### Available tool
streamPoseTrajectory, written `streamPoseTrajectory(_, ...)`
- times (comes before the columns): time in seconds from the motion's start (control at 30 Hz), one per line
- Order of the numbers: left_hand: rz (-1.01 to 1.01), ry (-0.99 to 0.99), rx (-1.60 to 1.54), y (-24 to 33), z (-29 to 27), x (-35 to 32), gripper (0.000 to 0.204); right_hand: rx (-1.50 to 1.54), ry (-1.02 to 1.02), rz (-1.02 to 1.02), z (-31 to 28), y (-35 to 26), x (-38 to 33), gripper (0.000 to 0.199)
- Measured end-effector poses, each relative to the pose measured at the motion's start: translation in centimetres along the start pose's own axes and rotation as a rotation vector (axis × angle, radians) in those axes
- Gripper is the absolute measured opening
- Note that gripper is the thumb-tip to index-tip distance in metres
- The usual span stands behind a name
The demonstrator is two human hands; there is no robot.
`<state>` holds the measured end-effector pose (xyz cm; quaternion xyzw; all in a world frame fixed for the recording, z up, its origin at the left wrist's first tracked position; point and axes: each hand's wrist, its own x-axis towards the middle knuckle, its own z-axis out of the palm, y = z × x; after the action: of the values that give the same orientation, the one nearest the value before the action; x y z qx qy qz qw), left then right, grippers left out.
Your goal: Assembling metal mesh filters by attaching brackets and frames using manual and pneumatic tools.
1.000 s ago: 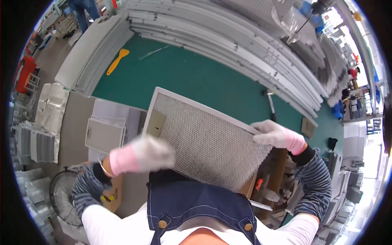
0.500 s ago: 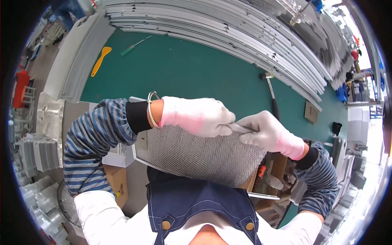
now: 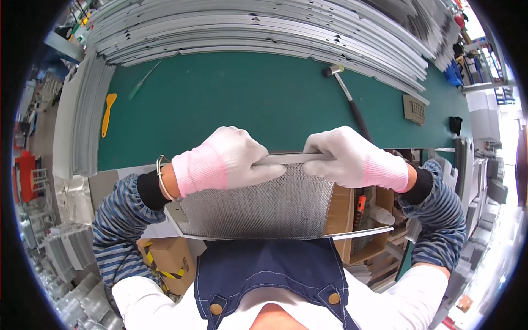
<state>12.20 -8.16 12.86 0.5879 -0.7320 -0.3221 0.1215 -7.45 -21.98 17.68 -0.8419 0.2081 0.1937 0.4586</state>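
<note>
A silver mesh panel [image 3: 247,212] with a thin pale frame lies in front of my apron, at the bench's near edge. Along its far side runs a narrow light-grey metal strip [image 3: 294,158]. My left hand [image 3: 228,159], in a white glove with a pink cuff, pinches the strip between thumb and curled fingers. A short way to the right, my right hand [image 3: 349,158], gloved the same, grips that strip too. A bare stretch of it shows between the two hands. How the strip sits against the mesh under my fingers is hidden.
On the green bench top [image 3: 220,99] lie a mallet [image 3: 352,104], a yellow scraper [image 3: 108,115], a green-handled screwdriver [image 3: 141,83] and a beige slotted block [image 3: 414,109]. Long metal profiles [image 3: 220,37] are stacked behind. Below right, an open cardboard box [image 3: 342,225] holds an orange-handled tool [image 3: 360,204].
My hands have moved apart along the strip, the left one shifting left. The strip now lies nearly level rather than slanted. The whole view has shifted too.
</note>
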Motion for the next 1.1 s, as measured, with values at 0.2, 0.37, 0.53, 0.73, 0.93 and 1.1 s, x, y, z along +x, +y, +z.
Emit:
streamPoseTrajectory(0.2,0.106,0.069,-0.062,0.1,0.4,-0.6,0.033,-0.027,0.163,-0.104,1.2,1.1,0.1,0.02)
streamPoseTrajectory(0.37,-0.036,-0.194,-0.363,0.6,-0.9,-0.2,0.034,0.214,-0.083,-0.007,0.0,1.7,-0.4,0.03)
streamPoseTrajectory(0.53,0.058,-0.416,-0.164,0.8,-1.5,1.1,0.052,0.021,-0.228,-0.094,-1.1,0.5,-2.7,0.047)
streamPoseTrajectory(0.73,0.114,-0.165,0.331,1.8,-0.1,1.1,0.054,-0.414,-0.078,-0.123,1.3,0.6,-3.2,0.024)
streamPoseTrajectory(0.93,0.295,0.566,0.461,0.8,0.2,-1.6,0.052,-0.268,0.065,-0.069,0.8,3.0,-3.6,0.025)
streamPoseTrajectory(1.1,-0.788,0.271,-0.485,-4.3,7.3,-14.7,0.033,0.178,0.299,0.068,3.4,10.3,-5.8,0.014)
